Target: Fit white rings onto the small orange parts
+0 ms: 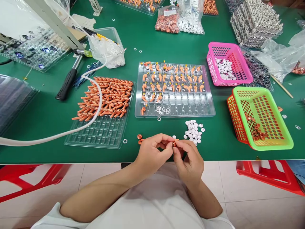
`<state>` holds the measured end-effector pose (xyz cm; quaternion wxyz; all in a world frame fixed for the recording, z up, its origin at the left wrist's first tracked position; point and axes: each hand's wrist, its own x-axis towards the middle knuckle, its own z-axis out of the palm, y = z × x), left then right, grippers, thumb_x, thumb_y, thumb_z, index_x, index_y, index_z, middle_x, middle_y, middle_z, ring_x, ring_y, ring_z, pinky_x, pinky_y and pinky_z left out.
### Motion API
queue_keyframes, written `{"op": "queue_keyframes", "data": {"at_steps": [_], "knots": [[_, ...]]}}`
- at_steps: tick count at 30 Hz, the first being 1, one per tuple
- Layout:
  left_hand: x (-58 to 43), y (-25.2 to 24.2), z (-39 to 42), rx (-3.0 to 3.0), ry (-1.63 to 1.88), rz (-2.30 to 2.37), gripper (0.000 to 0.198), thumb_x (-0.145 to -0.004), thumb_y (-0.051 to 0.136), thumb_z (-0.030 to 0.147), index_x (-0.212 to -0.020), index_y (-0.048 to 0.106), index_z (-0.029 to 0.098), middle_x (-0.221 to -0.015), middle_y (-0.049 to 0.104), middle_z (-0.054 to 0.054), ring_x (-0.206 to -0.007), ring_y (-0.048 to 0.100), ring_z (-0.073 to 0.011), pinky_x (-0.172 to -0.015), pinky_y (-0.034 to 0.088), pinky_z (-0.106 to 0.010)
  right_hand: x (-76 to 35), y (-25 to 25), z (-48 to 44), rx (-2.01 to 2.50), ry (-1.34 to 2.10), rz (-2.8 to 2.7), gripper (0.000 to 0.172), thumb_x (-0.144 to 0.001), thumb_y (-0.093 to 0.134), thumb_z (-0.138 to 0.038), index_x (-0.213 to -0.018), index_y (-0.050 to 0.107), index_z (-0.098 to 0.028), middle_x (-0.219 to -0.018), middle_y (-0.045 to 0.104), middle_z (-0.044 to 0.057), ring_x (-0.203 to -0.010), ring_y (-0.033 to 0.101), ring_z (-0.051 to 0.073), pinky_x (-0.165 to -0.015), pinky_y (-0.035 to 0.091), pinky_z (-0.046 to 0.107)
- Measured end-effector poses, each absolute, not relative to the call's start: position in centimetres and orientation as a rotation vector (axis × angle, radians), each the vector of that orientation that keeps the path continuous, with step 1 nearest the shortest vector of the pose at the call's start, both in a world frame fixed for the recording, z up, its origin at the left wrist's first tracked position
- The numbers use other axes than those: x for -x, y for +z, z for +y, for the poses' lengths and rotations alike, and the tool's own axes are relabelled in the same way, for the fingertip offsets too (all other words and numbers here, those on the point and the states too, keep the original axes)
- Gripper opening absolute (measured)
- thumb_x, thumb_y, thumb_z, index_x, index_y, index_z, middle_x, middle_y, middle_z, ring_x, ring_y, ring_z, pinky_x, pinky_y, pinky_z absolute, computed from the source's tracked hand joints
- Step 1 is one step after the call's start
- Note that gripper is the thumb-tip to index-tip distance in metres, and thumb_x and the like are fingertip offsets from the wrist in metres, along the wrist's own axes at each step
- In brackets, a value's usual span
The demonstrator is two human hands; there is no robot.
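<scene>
My left hand (154, 150) and my right hand (189, 157) meet at the table's front edge. Both pinch a small orange-brown plastic part (174, 144), mostly covered by the fingertips. Just left of my left hand lie a few loose orange-brown round pieces (140, 139). A pile of small white discs (194, 132) sits right behind my right hand. Beyond the hands is a clear compartment tray (190, 106) with rows of curved orange parts (164, 78) and some loose white rings (162, 110).
At left, another clear tray (95, 133) bears stacked orange tubular parts (107, 95), with a white cable (78, 128) crossing over it. A hammer (71, 74) lies farther back. On the right stand a pink basket (245, 71) of white discs and a green basket (281, 119) of orange-brown pieces.
</scene>
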<state>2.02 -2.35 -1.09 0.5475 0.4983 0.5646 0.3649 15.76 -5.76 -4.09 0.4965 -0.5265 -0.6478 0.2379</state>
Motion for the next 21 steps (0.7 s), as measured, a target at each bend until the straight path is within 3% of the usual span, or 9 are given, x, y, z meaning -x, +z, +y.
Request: {"op": "queue_keyframes", "data": {"at_steps": [10, 15, 21], "knots": [[-1.3, -1.1, -2.8, -1.254, 0.892, 1.145, 0.025, -0.091, 0.059, 0.021, -0.109, 0.076, 0.016, -0.112, 0.077, -0.009, -0.095, 0.075, -0.0206, -0.083, 0.063, -0.029, -16.3, -4.2, -5.6, 1.263, 0.624, -1.504, 0.041, -0.09, 0.06, -0.003, -0.121, 0.066, -0.029, -0.103, 0.067, 0.006, -0.088, 0.066, 0.017, -0.064, 0.056, 0.029], [-0.9, -1.1, -2.4, -1.174, 0.881, 1.137, 0.016, -0.087, 0.067, 0.02, -0.098, 0.079, 0.021, -0.096, 0.08, -0.004, -0.088, 0.076, -0.0186, -0.083, 0.062, -0.028, -16.7, -4.1, -5.6, 1.25, 0.866, -1.35, 0.034, -0.092, 0.061, -0.008, -0.115, 0.071, -0.032, -0.101, 0.065, 0.004, -0.088, 0.065, 0.017, -0.065, 0.056, 0.029], [-0.5, -1.7, -1.7, -1.309, 0.996, 1.144, 0.007, -0.078, 0.078, 0.016, -0.082, 0.08, 0.021, -0.081, 0.077, -0.004, -0.077, 0.072, -0.0165, -0.07, 0.06, -0.024, -17.2, -4.2, -5.2, 1.109, 1.188, -1.126, 0.024, -0.092, 0.066, -0.015, -0.106, 0.075, -0.032, -0.098, 0.068, 0.002, -0.077, 0.065, 0.014, -0.057, 0.057, 0.025]]}}
